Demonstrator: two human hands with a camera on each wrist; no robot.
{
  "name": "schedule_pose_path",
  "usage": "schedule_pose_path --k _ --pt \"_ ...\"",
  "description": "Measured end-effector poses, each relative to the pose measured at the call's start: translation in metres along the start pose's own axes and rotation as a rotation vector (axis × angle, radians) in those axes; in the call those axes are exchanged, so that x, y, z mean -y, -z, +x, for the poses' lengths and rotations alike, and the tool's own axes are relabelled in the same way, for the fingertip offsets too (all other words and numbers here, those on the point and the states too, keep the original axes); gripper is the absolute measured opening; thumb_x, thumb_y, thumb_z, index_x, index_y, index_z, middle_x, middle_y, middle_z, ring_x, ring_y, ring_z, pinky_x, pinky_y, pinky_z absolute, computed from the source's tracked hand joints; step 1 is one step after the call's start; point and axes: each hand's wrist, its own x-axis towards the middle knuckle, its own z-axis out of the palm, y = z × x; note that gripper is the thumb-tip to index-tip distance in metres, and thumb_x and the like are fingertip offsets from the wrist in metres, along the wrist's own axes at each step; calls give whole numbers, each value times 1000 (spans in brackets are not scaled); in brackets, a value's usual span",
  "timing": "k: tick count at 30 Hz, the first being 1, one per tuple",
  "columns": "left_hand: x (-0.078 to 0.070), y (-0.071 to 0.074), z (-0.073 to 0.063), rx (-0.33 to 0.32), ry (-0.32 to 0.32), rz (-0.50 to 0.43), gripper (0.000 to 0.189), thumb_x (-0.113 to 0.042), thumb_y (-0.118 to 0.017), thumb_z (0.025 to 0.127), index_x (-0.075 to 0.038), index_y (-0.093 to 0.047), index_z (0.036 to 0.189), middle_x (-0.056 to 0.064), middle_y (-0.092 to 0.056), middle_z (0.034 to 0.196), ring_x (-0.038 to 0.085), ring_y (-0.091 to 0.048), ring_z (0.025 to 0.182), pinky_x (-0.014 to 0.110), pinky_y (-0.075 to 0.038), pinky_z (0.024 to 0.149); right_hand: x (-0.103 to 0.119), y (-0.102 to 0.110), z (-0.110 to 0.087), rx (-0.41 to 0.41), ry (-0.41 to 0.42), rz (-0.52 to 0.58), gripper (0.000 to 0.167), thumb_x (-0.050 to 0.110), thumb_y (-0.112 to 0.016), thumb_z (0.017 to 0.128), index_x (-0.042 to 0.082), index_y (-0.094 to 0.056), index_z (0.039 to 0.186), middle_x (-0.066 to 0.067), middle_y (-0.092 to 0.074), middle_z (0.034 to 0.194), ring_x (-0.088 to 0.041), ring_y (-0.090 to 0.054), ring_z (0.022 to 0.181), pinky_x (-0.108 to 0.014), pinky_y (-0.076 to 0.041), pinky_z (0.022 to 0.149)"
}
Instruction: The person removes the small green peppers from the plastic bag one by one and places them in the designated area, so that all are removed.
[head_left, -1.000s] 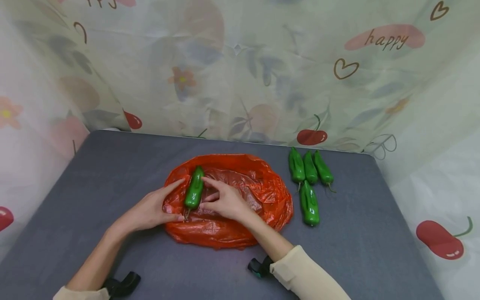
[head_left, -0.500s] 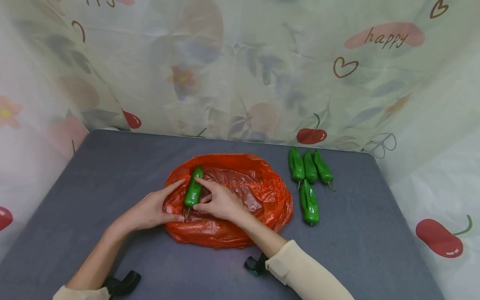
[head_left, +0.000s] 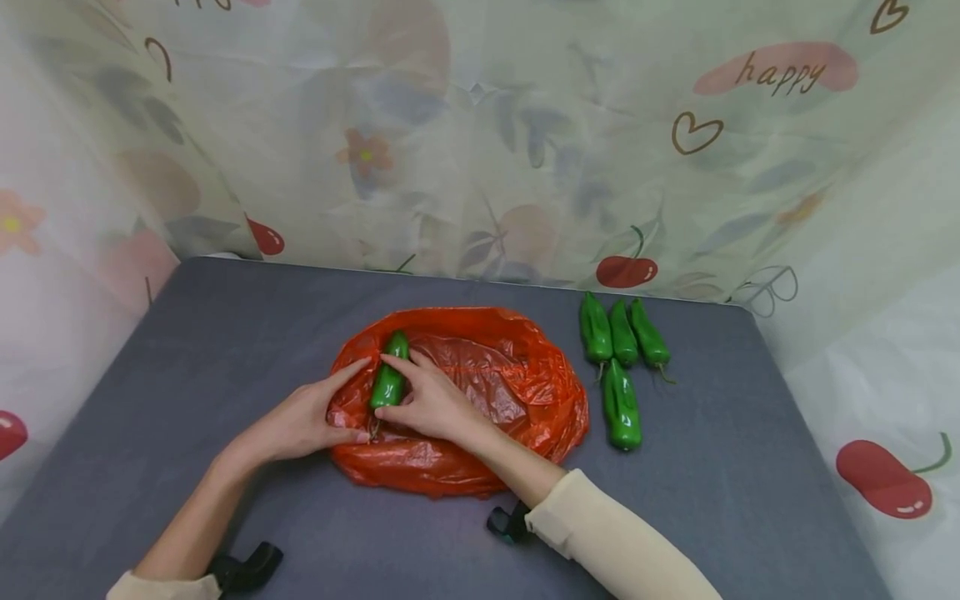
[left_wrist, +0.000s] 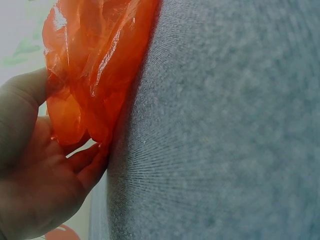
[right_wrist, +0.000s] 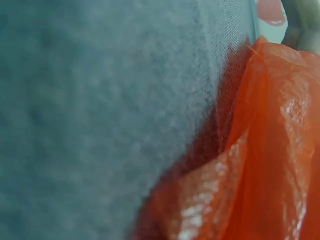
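Note:
An orange-red plastic bag (head_left: 551, 392) lies spread with its mouth up on the table. Inside its left part is a green pepper (head_left: 387, 387), stem toward the person. My right hand (head_left: 442, 404) reaches across the bag and grips this pepper, index finger over its upper half and thumb near the stem end. At the bag's left edge, my left hand (head_left: 300, 421) holds the rim with thumb and fingers apart. The left wrist view shows that hand's thumb and fingers around the bag's crinkled side (left_wrist: 95, 65). In the right wrist view the bag (right_wrist: 275, 150) covers the work.
Right of the bag, several green peppers (head_left: 596, 329) lie in a group, one (head_left: 621, 408) nearer the person. A grey cloth covers the table (head_left: 712, 467). Behind it hangs a printed curtain (head_left: 465, 150). Black wrist mounts (head_left: 247, 568) sit at both forearms.
My right hand has moved left over the pepper in the bag, its index finger and thumb now farther across it. My left hand has stayed at the bag's edge.

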Motion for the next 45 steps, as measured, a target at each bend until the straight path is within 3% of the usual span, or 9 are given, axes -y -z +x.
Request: schedule_pose_path --k 6,15,21,29,35,45 --pt "0 0 0 -4 -3 -6 97 -36 -83 81 -9 -28 157 22 -48 145 37 -53 125 57 -44 98 1 -1 5 3 -5 -61 79 32 -81 85 20 -42 152 -10 -33 158 -5 -64 83 -21 -50 76" --pt "-2 0 -1 1 12 1 95 -39 -81 83 -7 -29 156 22 -48 145 38 -52 126 58 -43 98 -5 -1 3 9 -2 25 76 29 -80 86 23 -43 152 -5 -30 160 0 -62 78 -18 -50 69" --pt "-1 -1 -1 3 18 2 96 -40 -81 83 -8 -29 156 22 -48 145 38 -52 125 57 -44 98 -4 2 1 7 18 0 80 26 -83 83 21 -43 152 -7 -30 160 -5 -63 81 -19 -50 71" --pt "-1 -1 -1 -1 28 1 97 -43 -80 82 -9 -29 157 23 -49 143 38 -53 125 57 -45 97 -4 8 -6 -47 27 34 81 23 -85 81 20 -45 151 -8 -29 160 -16 -65 93 -22 -51 76" --pt "-2 0 -1 6 37 0 97 -45 -79 83 -10 -28 157 23 -48 144 39 -52 125 58 -45 97 -11 13 -10 -100 -4 122 78 22 -87 78 21 -50 147 -7 -34 156 -18 -66 90 -23 -53 71" --pt "-1 0 -1 10 55 -9 98 -47 -80 82 -13 -27 158 23 -48 144 38 -52 125 58 -44 97 -17 21 -20 -143 3 121 78 29 -89 75 23 -52 143 -10 -42 146 -23 -64 86 -27 -53 72"
